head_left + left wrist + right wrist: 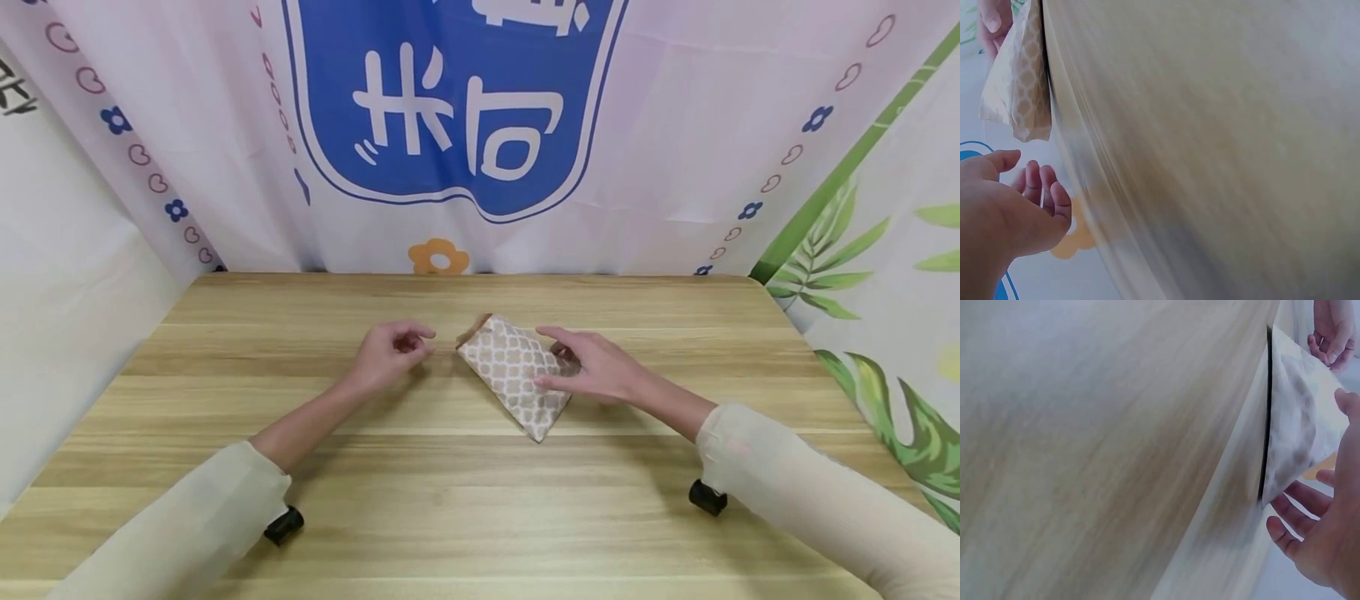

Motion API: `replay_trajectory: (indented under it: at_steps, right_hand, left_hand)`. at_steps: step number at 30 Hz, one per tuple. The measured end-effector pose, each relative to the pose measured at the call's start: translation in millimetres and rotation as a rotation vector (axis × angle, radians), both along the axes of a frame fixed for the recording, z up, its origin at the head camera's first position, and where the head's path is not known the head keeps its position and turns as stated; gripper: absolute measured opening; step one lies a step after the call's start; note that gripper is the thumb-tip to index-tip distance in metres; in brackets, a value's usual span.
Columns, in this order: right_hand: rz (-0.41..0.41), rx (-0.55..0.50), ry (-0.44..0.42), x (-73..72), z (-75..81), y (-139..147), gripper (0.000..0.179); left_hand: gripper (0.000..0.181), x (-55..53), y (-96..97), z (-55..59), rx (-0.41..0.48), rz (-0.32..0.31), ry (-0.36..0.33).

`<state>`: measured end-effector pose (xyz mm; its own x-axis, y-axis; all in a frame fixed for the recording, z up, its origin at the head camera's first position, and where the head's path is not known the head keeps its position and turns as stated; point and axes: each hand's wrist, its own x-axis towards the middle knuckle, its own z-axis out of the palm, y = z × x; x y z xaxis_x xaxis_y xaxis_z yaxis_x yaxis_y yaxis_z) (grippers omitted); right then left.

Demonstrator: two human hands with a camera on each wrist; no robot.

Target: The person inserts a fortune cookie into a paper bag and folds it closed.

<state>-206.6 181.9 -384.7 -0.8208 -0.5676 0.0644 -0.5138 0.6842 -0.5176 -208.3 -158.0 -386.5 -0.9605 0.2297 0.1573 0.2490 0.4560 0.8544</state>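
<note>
A small paper bag (510, 362) with a tan and white lattice pattern lies slantwise on the wooden table. Its brown-edged end points to the upper left in the head view. My right hand (596, 364) is at the bag's right side, thumb and fingers spread apart over its edge. The right wrist view shows that hand's fingers (1294, 515) loosely bent close by the bag's lower corner. Left of the bag, my left hand (392, 354) hovers with its fingers loosely curled and nothing in them. A gap separates it from the bag in the left wrist view.
The wooden table (450, 517) reaches back to a curtain (667, 167) with a blue emblem and an orange flower. Printed leaf fabric (885, 275) hangs at the right. Black wrist devices (283, 525) hang under both light sleeves (202, 508).
</note>
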Motion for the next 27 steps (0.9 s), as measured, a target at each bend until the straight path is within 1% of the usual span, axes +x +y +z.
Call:
replay_trajectory:
  at_steps: [1, 3, 5, 8, 11, 14, 18, 21, 24, 27]
  right_hand:
    - [-0.001, -0.009, -0.006, 0.6, 0.0, 0, 0.080]
    - [-0.002, -0.033, -0.019, 1.9, -0.3, 0, 0.077]
    - [-0.002, -0.064, -0.036, 2.9, -0.8, 0, 0.073]
    - [-0.021, -0.104, -0.081, 4.6, -1.1, -2, 0.069]
    - [-0.070, -0.137, -0.143, 6.1, 0.3, -5, 0.069]
    - [-0.135, -0.172, -0.217, 5.9, 0.9, -10, 0.070]
    - [-0.217, -0.240, -0.324, 3.2, 0.6, -18, 0.070]
    - [-0.256, -0.297, -0.390, 1.3, 0.6, -23, 0.070]
    - [-0.271, -0.343, -0.439, 0.3, 0.4, -27, 0.071]
    - [-0.276, -0.373, -0.469, 0.7, 1.0, -29, 0.070]
  left_hand:
    - [0.019, 0.5, 0.3, -0.1, -0.011, 0.005, -0.011]
    - [0.020, 1.3, 1.5, -0.1, -0.021, 0.006, -0.058]
    - [0.023, 2.0, 4.0, 0.3, -0.019, -0.002, -0.126]
    - [0.028, 2.9, 9.5, 1.1, 0.014, -0.022, -0.247]
    - [0.033, 2.9, 16.6, 1.8, 0.060, -0.037, -0.333]
    - [0.037, 2.3, 24.5, 2.9, 0.102, -0.045, -0.390]
    - [0.044, 0.8, 35.6, 5.1, 0.159, -0.070, -0.449]
    - [0.049, -0.2, 42.8, 6.0, 0.174, -0.084, -0.468]
    - [0.052, -1.0, 46.9, 5.2, 0.177, -0.089, -0.466]
    - [0.053, -0.7, 48.4, 4.7, 0.186, -0.082, -0.452]
